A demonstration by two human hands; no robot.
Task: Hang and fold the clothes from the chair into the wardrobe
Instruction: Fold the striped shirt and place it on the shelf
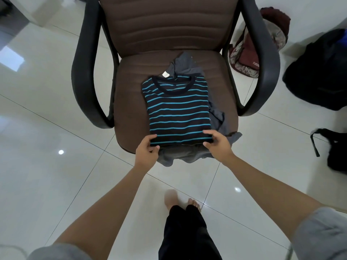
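arms outstretched | left hand (pixel 147 152), right hand (pixel 217 144) each pinch folded shirt (pixel 178 111) near corners | chair (pixel 131 76) front edge

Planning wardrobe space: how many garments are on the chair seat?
2 visible: a folded striped shirt on top, gripped at its near edge by the left hand and right hand, and a crumpled grey garment beneath it. More may be hidden underneath.

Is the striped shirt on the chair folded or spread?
Folded: the striped shirt is a compact rectangle, sleeves tucked away, collar on top, both hands gripping its near edge.
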